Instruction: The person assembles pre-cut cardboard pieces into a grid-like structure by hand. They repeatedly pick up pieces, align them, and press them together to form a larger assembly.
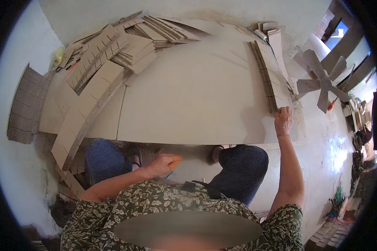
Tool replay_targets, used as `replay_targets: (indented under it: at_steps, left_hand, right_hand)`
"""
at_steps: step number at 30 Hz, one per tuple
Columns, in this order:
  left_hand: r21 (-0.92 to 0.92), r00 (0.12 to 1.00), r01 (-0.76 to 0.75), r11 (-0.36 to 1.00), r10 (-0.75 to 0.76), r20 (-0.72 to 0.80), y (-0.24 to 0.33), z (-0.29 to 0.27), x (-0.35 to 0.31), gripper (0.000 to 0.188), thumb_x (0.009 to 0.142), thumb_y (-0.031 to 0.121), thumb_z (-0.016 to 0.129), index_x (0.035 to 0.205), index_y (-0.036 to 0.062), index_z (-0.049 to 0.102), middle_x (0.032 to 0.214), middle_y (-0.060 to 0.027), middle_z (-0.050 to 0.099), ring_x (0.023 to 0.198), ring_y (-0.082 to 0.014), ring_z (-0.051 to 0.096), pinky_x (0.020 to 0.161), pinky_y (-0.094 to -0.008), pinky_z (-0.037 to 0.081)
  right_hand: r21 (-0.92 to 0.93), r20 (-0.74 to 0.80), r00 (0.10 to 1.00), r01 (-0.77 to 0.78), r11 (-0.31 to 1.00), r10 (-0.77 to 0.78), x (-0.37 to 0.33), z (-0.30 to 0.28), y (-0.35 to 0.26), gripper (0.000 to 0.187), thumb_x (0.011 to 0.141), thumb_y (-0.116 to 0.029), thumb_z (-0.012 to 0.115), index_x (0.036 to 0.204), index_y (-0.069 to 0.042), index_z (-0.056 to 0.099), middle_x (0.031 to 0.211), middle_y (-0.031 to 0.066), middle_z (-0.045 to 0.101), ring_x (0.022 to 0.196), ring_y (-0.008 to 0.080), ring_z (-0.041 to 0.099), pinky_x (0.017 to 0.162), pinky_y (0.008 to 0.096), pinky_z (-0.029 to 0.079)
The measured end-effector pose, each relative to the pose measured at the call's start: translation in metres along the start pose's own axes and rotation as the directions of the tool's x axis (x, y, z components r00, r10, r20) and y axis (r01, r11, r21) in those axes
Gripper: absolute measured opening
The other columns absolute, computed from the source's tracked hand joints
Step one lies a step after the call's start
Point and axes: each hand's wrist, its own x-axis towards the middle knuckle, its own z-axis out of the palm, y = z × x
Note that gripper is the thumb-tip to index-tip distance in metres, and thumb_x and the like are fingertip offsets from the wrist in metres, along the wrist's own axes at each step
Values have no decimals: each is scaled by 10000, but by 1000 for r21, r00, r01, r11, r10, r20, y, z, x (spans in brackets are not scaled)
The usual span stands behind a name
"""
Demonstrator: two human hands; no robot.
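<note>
On the right of the table, a stack of slotted cardboard strips [269, 77] stands lengthwise, its dark slotted edges facing left. My right hand [283, 121] has its fingers closed at the stack's near end, with a bit of orange at the fingertips. Over my lap, below the table's front edge, my left hand [158, 165] is closed, a small orange piece [174, 162] sticking out from its fingers. Whether that piece is a tool or a finger cover is unclear.
Piles of slotted cardboard [132, 52] cover the table's [176, 96] far left, and one long stack [86, 108] overhangs its front edge. More cardboard [27, 104] leans at the left wall. A bladed fan [325, 83] stands beyond the right side.
</note>
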Motion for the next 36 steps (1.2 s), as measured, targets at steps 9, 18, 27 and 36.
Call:
replay_targets:
  at_steps: [9,18,27,36]
  left_hand:
    - [47,994,16,999,-21,111,17,-5,5,243,887,145,610,1107,54,656,924,-151,676,755,-253,658,656,-360,515]
    - [56,972,114,992,-123,199,35,-7,8,232,897,142,589,1097,37,643,901,-146,657,780,-311,628,669,-384,489]
    - [-236,979,186,954,-200,-36,44,-28,34,283,952,222,559,1127,10,626,938,-75,682,748,-121,614,673,-291,515]
    - [-733,905,320,601,-423,49,74,-63,108,259,944,319,561,987,71,621,774,27,565,683,-87,533,586,-270,455]
  right_hand:
    - [277,-216,974,127,952,-67,7,-7,-33,103,727,-117,698,811,-79,650,862,73,583,891,290,560,750,399,474]
    - [366,-345,924,295,883,-166,3,-8,-62,110,766,-59,678,867,-59,637,881,95,578,856,303,564,721,395,474]
    - [365,-332,825,559,745,-457,-18,-51,-184,147,710,-50,697,833,-64,617,947,105,600,916,303,590,771,392,505]
    - [647,-370,750,631,427,-548,-78,-80,-307,257,680,-23,732,913,-7,626,945,131,609,893,335,614,758,424,518]
